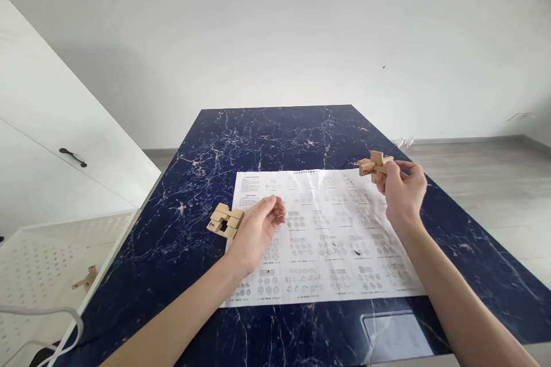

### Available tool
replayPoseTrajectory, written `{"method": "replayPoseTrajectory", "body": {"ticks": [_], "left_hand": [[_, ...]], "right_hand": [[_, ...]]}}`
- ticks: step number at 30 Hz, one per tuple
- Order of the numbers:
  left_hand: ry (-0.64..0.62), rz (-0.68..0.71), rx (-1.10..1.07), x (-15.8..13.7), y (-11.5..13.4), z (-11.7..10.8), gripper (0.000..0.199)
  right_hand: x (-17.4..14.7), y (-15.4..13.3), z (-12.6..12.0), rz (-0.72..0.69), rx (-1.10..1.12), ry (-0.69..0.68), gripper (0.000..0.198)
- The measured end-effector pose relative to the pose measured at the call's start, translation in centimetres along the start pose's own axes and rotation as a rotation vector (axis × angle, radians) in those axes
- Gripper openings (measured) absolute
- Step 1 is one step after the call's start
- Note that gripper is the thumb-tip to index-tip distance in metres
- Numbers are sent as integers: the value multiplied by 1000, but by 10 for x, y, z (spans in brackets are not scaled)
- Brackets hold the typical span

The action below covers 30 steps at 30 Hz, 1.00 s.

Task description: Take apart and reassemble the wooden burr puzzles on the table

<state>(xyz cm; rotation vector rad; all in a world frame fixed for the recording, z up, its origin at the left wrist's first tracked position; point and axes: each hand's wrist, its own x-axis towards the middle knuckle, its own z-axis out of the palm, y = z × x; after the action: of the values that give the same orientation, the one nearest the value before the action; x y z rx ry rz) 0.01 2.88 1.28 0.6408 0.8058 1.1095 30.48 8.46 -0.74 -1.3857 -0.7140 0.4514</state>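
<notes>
right hand (403,189) holding blocks (376,159), printed sheet (307,218)

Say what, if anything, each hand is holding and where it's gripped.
The right hand pinches a cross-shaped wooden block assembly by its right-hand end. Nothing is visibly held in the left hand.

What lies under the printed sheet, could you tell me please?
The printed sheet lies on the dark blue marbled table, which shows around its edges. Whatever else might be beneath is covered, so I cannot tell.

Head-worn view, facing forward and down, close above table (267,140).
</notes>
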Motion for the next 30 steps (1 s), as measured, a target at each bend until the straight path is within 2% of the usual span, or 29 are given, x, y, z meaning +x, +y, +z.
{"method": "replayPoseTrajectory", "body": {"ticks": [6,11,13,16,19,21,23,27,30], "left_hand": [[-63,25,64,0,-1,-2,26],[-63,29,61,0,-1,-1,26],[-60,27,49,0,-1,-1,25],[-62,23,27,1,-1,-1,24],[-66,20,13,1,-2,-2,24],[-70,18,21,1,-2,-1,24],[-78,16,39,1,-2,-1,23],[-103,5,82,0,-1,-2,24],[-115,0,107,-1,-1,-1,25]], "right_hand": [[10,16,-10,-99,-335,105,28],[-2,14,-5,-247,-328,110,35],[-14,11,0,-322,-343,20,37],[-37,7,7,-461,-392,-223,35],[-55,3,14,-503,-415,-542,34],[-61,1,17,-474,-447,-736,33],[-62,0,19,-382,-463,-829,32],[-54,2,20,-45,-291,-778,40],[-45,7,21,118,-94,-642,43]]}}
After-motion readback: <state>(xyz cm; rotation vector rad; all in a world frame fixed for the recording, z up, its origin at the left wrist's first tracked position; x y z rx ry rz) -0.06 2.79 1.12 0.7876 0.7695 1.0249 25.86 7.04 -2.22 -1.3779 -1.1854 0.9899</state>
